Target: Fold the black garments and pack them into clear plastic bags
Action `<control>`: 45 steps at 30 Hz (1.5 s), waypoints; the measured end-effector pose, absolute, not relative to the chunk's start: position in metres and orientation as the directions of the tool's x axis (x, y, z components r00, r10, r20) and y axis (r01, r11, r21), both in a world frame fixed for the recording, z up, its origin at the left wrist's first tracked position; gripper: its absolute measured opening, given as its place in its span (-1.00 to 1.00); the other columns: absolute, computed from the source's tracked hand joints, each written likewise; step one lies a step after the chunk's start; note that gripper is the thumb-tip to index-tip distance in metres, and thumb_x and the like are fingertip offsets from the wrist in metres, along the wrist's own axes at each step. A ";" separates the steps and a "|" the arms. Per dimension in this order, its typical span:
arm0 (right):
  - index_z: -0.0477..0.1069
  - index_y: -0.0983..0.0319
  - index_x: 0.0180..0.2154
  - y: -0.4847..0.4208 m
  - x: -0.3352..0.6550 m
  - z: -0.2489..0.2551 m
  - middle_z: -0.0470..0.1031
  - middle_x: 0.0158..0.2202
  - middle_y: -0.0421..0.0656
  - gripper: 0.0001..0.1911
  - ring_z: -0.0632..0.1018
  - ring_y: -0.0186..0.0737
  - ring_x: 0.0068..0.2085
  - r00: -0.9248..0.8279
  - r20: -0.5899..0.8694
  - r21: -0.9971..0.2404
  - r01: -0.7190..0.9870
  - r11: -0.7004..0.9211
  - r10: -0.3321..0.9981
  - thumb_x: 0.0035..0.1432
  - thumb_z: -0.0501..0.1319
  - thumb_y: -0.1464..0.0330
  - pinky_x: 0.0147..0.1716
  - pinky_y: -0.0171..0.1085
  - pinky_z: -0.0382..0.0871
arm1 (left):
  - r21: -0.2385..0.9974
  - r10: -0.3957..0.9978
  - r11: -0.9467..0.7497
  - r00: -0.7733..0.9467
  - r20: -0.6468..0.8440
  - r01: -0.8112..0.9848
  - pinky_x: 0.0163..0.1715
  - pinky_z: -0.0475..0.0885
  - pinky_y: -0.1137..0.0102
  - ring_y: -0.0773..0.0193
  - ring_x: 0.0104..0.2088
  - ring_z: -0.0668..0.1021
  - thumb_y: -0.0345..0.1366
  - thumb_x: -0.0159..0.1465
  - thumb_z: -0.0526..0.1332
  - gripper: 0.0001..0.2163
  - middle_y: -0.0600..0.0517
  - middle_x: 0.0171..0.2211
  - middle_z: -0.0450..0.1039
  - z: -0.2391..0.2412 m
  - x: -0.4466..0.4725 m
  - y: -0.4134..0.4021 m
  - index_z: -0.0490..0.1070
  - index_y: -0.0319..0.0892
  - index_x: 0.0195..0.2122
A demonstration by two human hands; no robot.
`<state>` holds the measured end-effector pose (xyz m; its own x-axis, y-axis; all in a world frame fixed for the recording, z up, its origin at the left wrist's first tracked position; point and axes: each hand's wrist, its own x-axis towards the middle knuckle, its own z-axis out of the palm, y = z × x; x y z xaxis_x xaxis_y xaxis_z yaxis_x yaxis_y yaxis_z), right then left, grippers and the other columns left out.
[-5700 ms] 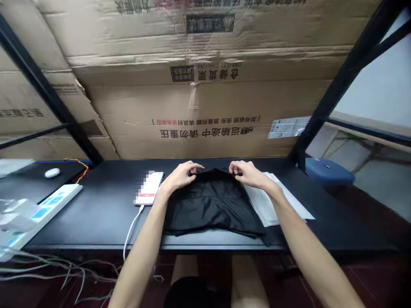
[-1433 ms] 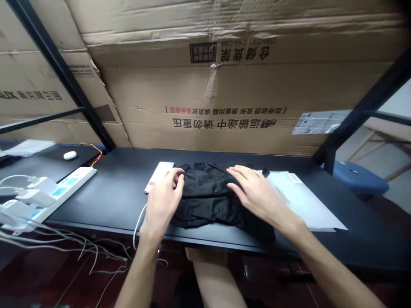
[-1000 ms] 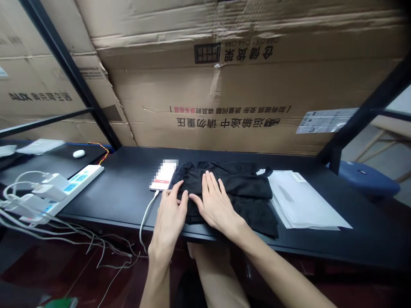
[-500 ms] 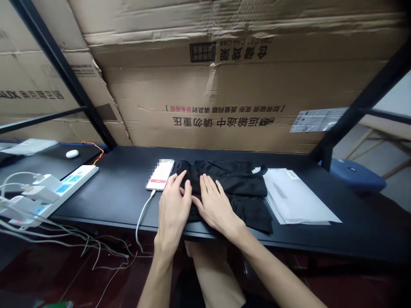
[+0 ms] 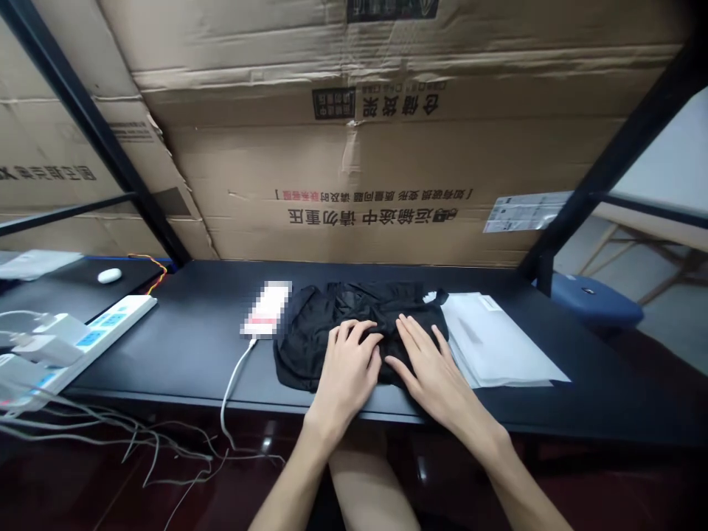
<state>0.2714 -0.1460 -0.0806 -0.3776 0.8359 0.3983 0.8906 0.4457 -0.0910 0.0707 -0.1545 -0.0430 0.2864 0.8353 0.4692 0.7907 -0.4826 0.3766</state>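
Note:
A black cloth garment (image 5: 326, 332) lies bunched and folded on the black table (image 5: 166, 361), its edges rounded at the left. My left hand (image 5: 348, 372) rests on its near middle, with the fingers curved over a fold. My right hand (image 5: 428, 365) lies flat beside it on the garment's right part, fingers spread. Neither hand grips the cloth. A white-cased phone (image 5: 266, 310), its screen blurred, lies just left of the garment, apart from it. A stack of white papers (image 5: 492, 341) touches the garment's right edge.
A white cable (image 5: 232, 391) runs from the phone over the table's near edge. A power strip (image 5: 105, 328) with plugged-in chargers and a white mouse (image 5: 109, 275) are at left. Cardboard boxes (image 5: 354, 169) stand behind the table; a blue stool (image 5: 594, 301) is beyond it at right.
The garment is folded into a shorter, more compact shape, its near right part no longer spread out. Both hands have shifted right onto its middle, and the view has tilted slightly.

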 end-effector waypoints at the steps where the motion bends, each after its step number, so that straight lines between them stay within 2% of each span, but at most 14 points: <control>1: 0.03 0.29 0.55 -0.147 0.274 -0.082 0.16 0.52 0.10 -0.26 0.23 0.09 0.51 -0.371 0.408 -0.091 0.893 0.441 0.834 0.56 -0.09 0.02 0.47 0.21 0.11 | 0.374 0.838 -0.486 0.299 0.457 0.790 0.29 0.38 -0.02 -0.01 0.27 0.44 -0.42 0.46 0.16 -0.71 -0.04 0.26 0.51 -0.046 0.071 -0.155 0.57 -0.07 0.11; 4: 0.08 0.31 0.53 -0.149 0.274 -0.085 0.20 0.51 0.09 -0.28 0.28 0.07 0.49 -0.353 0.420 -0.097 0.899 0.427 0.836 0.56 -0.07 0.04 0.46 0.15 0.16 | 0.393 0.842 -0.494 0.314 0.440 0.776 0.31 0.37 -0.02 0.00 0.29 0.44 -0.41 0.47 0.15 -0.71 -0.06 0.28 0.50 -0.047 0.069 -0.159 0.57 -0.06 0.12; 7: 0.16 0.34 0.50 -0.149 0.272 -0.086 0.22 0.50 0.09 -0.29 0.31 0.05 0.48 -0.340 0.408 -0.106 0.904 0.414 0.847 0.57 -0.08 0.04 0.46 0.12 0.17 | 0.479 0.843 -0.511 0.305 0.443 0.714 0.32 0.37 0.06 0.06 0.30 0.46 -0.39 0.48 0.15 -0.70 -0.02 0.28 0.49 -0.041 0.063 -0.161 0.57 0.00 0.12; 9: 0.18 0.35 0.49 -0.149 0.272 -0.085 0.22 0.50 0.08 -0.29 0.30 0.05 0.48 -0.336 0.401 -0.111 0.905 0.410 0.852 0.57 -0.08 0.04 0.47 0.11 0.16 | 0.573 0.861 -0.470 0.206 0.465 0.671 0.34 0.37 0.12 0.11 0.29 0.48 -0.36 0.49 0.15 -0.72 0.00 0.26 0.49 -0.036 0.059 -0.160 0.58 0.03 0.09; 12: 0.16 0.33 0.50 -0.150 0.272 -0.084 0.22 0.50 0.07 -0.29 0.30 0.06 0.48 -0.329 0.405 -0.123 0.905 0.407 0.853 0.57 -0.07 0.03 0.46 0.12 0.17 | 0.671 0.876 -0.307 -0.074 0.476 0.675 0.30 0.40 0.15 0.10 0.23 0.53 -0.32 0.50 0.12 -0.74 -0.05 0.22 0.50 -0.032 0.052 -0.154 0.56 -0.03 0.08; 15: 0.15 0.33 0.50 -0.151 0.272 -0.083 0.23 0.49 0.07 -0.29 0.30 0.06 0.48 -0.321 0.414 -0.132 0.905 0.405 0.852 0.57 -0.07 0.04 0.46 0.12 0.17 | 0.637 0.896 -0.062 -0.238 0.374 0.768 0.27 0.38 -0.01 -0.08 0.21 0.52 -0.20 0.51 0.13 -0.71 -0.19 0.20 0.48 -0.034 0.048 -0.145 0.51 -0.15 0.14; 18: 0.15 0.31 0.51 -0.152 0.271 -0.083 0.24 0.49 0.07 -0.30 0.31 0.05 0.47 -0.324 0.422 -0.133 0.901 0.412 0.847 0.57 -0.07 0.05 0.46 0.11 0.17 | 0.559 0.932 0.062 -0.249 0.264 0.827 0.27 0.31 -0.13 -0.22 0.22 0.47 -0.05 0.53 0.10 -0.61 -0.27 0.19 0.47 -0.035 0.049 -0.139 0.52 -0.23 0.12; 22: 0.17 0.30 0.50 -0.151 0.272 -0.084 0.25 0.48 0.06 -0.31 0.33 0.05 0.47 -0.332 0.436 -0.118 0.901 0.418 0.837 0.57 -0.07 0.05 0.45 0.13 0.20 | 0.530 0.926 0.017 -0.214 0.311 0.848 0.31 0.26 -0.12 -0.20 0.24 0.45 0.00 0.52 0.10 -0.57 -0.29 0.19 0.45 -0.036 0.060 -0.134 0.51 -0.25 0.12; 27: 0.22 0.30 0.48 -0.150 0.272 -0.084 0.26 0.48 0.07 -0.33 0.33 0.06 0.47 -0.338 0.434 -0.108 0.901 0.421 0.835 0.57 -0.06 0.06 0.45 0.14 0.20 | 0.553 0.912 -0.041 -0.194 0.360 0.832 0.30 0.27 -0.06 -0.14 0.21 0.49 -0.07 0.48 0.18 -0.62 -0.26 0.15 0.47 -0.033 0.076 -0.131 0.40 -0.22 0.17; 33: 0.26 0.31 0.46 -0.151 0.273 -0.084 0.26 0.48 0.06 -0.34 0.32 0.05 0.47 -0.343 0.429 -0.101 0.901 0.422 0.836 0.57 -0.06 0.07 0.46 0.12 0.19 | 0.635 0.957 -0.021 -0.167 0.236 0.773 0.25 0.35 -0.01 -0.10 0.18 0.58 -0.11 0.49 0.19 -0.55 -0.26 0.15 0.51 -0.026 0.084 -0.129 0.23 -0.16 0.32; 40: 0.14 0.21 0.52 -0.152 0.273 -0.079 0.24 0.50 0.02 -0.35 0.30 0.02 0.48 -0.345 0.415 -0.135 0.892 0.431 0.842 0.57 -0.03 0.09 0.45 0.13 0.20 | 0.778 0.951 0.078 -0.282 0.131 0.624 0.06 0.50 0.11 -0.08 0.11 0.65 -0.21 0.48 0.17 -0.64 -0.20 0.12 0.61 -0.024 0.077 -0.123 0.27 -0.08 0.26; 43: 0.06 0.19 0.55 -0.155 0.274 -0.074 0.23 0.50 0.00 -0.35 0.25 0.02 0.50 -0.363 0.444 -0.150 0.871 0.467 0.819 0.57 -0.03 0.13 0.48 0.15 0.15 | 0.781 0.914 0.121 -0.376 0.154 0.613 0.01 0.53 0.11 -0.08 0.07 0.66 -0.21 0.46 0.18 -0.66 -0.16 0.09 0.62 -0.020 0.073 -0.124 0.32 -0.05 0.23; 45: 0.05 0.19 0.55 -0.157 0.275 -0.071 0.22 0.51 -0.01 -0.35 0.20 0.06 0.53 -0.364 0.462 -0.143 0.869 0.473 0.808 0.57 -0.02 0.13 0.50 0.22 0.05 | 0.772 0.869 0.119 -0.442 0.223 0.625 -0.01 0.55 0.12 -0.07 0.05 0.66 -0.24 0.45 0.18 -0.67 -0.13 0.09 0.61 -0.014 0.071 -0.125 0.34 -0.03 0.22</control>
